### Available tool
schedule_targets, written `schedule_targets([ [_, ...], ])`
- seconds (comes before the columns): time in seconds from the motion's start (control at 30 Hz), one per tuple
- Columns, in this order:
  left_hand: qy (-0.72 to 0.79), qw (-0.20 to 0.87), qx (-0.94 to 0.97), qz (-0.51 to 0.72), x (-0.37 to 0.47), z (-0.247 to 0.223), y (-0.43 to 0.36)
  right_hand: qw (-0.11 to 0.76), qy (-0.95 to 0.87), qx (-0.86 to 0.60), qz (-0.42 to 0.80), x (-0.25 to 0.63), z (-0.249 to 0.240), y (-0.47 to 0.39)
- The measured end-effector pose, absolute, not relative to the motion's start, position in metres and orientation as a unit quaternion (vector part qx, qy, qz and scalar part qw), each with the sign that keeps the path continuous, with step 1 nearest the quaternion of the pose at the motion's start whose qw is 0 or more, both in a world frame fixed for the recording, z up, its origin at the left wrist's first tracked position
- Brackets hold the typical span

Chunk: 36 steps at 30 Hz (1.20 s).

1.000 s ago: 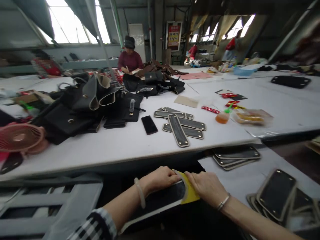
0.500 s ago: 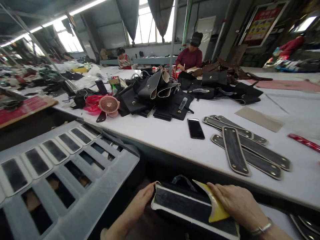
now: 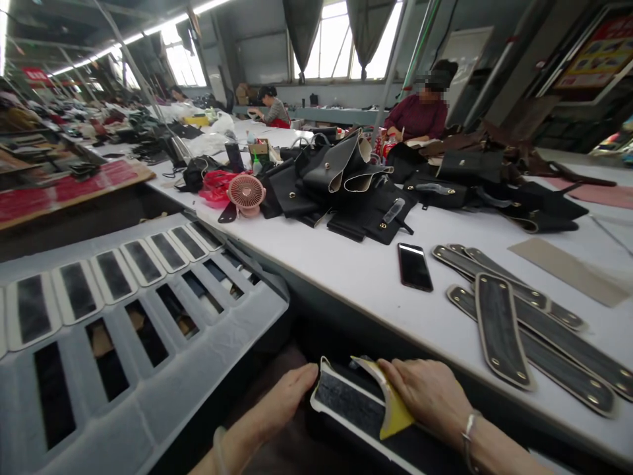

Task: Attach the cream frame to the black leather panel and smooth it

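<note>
A black bag (image 3: 346, 396) with white edges and a dark panel facing up lies low in front of me, below the table edge. My left hand (image 3: 284, 406) is closed on its left end, the thumb near the top corner. A curved yellow sheet (image 3: 395, 409) stands across the panel, one end bent up. Fingers of my right hand (image 3: 428, 392) are closed against the right face of this sheet. The right part of the bag is partly hidden under my right hand and forearm.
Black straps with metal eyelets (image 3: 502, 330) lie on the white table (image 3: 341, 284), near a phone (image 3: 414, 267). Behind are a pink fan (image 3: 246, 195) and piled black bags (image 3: 326, 178). A grey slotted rack (image 3: 198, 356) stands left. Co-workers sit across the table.
My right hand and the yellow sheet have moved left along the bag, nearer my left hand. My left hand keeps its hold. The camera view has turned left.
</note>
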<state>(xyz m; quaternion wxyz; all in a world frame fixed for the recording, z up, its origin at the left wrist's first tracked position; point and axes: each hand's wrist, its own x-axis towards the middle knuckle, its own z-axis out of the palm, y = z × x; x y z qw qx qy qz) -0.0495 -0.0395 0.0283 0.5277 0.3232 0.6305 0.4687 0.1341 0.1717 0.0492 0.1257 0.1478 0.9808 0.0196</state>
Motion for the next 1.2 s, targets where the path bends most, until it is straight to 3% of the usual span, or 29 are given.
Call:
schedule_targets([
  [0.47,0.563,0.485,0.192,0.641,-0.036,0.008,-0.037,0.072,0.997,-0.007,-0.008,0.017,0.055,0.168],
  [0.87,0.646,0.381,0.195,0.632,-0.027,0.006,-0.043,0.070,0.980,-0.184,-0.027,-0.009,0.053,0.179],
  [1.2,0.664,0.332,0.193,0.642,-0.021,0.012,-0.041,0.063,0.971,-0.230,-0.018,-0.016,0.055,0.178],
])
